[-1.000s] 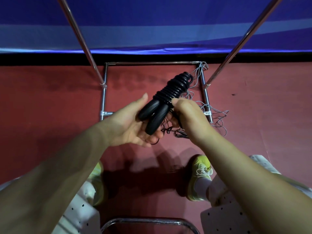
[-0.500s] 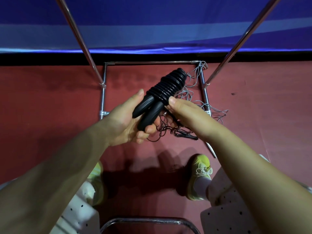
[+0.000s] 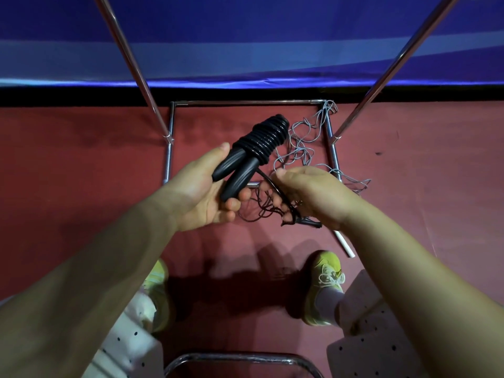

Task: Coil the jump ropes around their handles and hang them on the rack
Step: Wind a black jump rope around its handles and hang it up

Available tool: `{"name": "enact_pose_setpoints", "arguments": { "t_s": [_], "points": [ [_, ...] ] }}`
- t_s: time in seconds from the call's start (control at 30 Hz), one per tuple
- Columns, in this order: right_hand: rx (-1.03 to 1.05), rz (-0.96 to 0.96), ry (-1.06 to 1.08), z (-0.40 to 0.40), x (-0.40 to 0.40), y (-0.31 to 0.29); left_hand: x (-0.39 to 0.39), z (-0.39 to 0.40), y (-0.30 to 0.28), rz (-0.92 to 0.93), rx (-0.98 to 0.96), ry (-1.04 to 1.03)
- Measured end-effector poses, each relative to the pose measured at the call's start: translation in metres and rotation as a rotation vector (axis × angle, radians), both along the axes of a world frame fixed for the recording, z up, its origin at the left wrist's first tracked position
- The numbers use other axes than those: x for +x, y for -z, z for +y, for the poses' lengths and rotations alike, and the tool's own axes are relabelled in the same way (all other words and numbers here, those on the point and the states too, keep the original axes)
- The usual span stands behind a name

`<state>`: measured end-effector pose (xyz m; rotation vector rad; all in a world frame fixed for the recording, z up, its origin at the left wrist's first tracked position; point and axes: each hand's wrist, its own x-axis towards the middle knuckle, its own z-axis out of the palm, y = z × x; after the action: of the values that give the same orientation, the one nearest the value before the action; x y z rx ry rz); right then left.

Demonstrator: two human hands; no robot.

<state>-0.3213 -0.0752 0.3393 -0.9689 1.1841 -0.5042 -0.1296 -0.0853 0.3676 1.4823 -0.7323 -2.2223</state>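
My left hand (image 3: pixel 201 192) grips the black jump rope's handles (image 3: pixel 234 173), cord mostly coiled; my right hand (image 3: pixel 308 192) pinches the loose tail (image 3: pixel 270 184). Hanging on the rack (image 3: pixel 331 148) remains.

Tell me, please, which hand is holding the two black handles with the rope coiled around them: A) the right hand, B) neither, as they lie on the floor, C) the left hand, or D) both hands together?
C: the left hand grips the two black handles with its fingers under them, while the right hand is off to the side, pinching the loose end of the black rope.
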Motion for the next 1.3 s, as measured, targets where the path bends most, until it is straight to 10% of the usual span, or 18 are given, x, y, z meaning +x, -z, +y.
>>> {"name": "enact_pose_setpoints", "arguments": {
  "t_s": [0.23, 0.4, 0.67, 1.3],
  "points": [
    [0.216, -0.175, -0.282, 0.004, -0.006, -0.013, 0.002, 0.004, -0.008, 0.261, 0.07, -0.026],
    [-0.005, -0.348, -0.137, 0.002, -0.001, -0.011, 0.006, -0.002, -0.016, 0.389, 0.059, -0.098],
    [-0.342, 0.258, -0.05, 0.002, 0.009, -0.011, -0.006, -0.003, 0.004, 0.03, -0.084, -0.134],
    [-0.156, 0.293, -0.027, 0.006, 0.015, -0.009, -0.014, 0.011, 0.016, -0.271, -0.41, 0.149]
  ]
}}
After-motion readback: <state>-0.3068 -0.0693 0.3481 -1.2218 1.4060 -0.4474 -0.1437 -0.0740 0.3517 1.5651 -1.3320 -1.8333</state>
